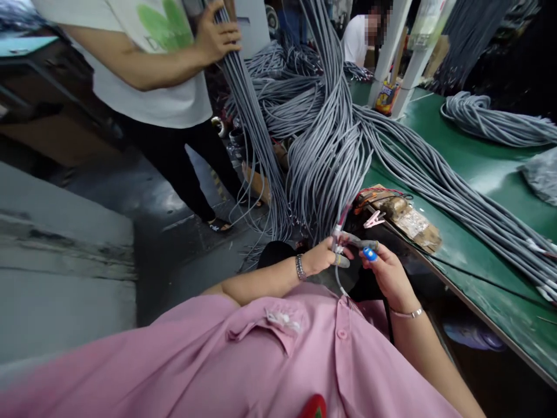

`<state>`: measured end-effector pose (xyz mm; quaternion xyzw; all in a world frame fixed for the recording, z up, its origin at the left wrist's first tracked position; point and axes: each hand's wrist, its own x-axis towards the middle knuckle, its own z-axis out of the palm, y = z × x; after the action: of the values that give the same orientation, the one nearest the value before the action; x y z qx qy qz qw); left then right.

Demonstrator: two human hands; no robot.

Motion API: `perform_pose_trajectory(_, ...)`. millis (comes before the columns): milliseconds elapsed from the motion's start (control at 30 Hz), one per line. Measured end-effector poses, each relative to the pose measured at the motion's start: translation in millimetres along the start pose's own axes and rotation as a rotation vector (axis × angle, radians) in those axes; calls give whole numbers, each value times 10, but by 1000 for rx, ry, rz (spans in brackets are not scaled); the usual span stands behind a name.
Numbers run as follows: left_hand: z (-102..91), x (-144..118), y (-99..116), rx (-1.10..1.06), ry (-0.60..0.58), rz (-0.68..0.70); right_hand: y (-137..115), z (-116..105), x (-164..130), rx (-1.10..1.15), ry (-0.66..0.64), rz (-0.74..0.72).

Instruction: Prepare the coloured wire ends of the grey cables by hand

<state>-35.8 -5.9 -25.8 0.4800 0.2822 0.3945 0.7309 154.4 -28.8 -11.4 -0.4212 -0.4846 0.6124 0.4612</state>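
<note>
Hands on a grey cable at frame centre
My left hand (321, 258) is pinched on the cable (359, 242); my right hand (389, 274), fingers closed, grips a blue tool (370, 253) at its end, beside the green table (478, 168)

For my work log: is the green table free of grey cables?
No, long bundles of grey cables lie across the green table.

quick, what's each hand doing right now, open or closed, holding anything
Left hand: closed, pinching the end of a grey cable.
Right hand: closed on the same cable end, a small blue piece at its fingertips.
</note>
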Motion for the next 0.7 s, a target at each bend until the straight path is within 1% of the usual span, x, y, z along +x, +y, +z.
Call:
perform_pose_trajectory(100,103,-47,9,175,-35,68,-68,123,-158,-142,-107,-81)
perform_pose_trajectory(133,137,-65,22,237,-36,92,-77,158,-203,-182,-125,-112)
perform_pose_trajectory(233,214,-129,81,417,-51,126,-75,215,-300,-328,-102,-215)
perform_pose_trajectory(300,245,-171,116,466,-88,143,-62,215,-342,-389,-61,-273)
perform_pose_trajectory(400,278,-220,129,389,-148,196,-49,193,-408,-395,0,-312)
perform_pose_trajectory(500,321,-258,115,192,-216,230,-71,185,-490,-347,60,-318)
perform_pose_trajectory(600,376,-290,122,39,-267,214,-119,196,-564,-317,72,-325)
perform_pose_trajectory(700,420,-316,151,-1,-315,197,-135,222,-609,-328,92,-337)
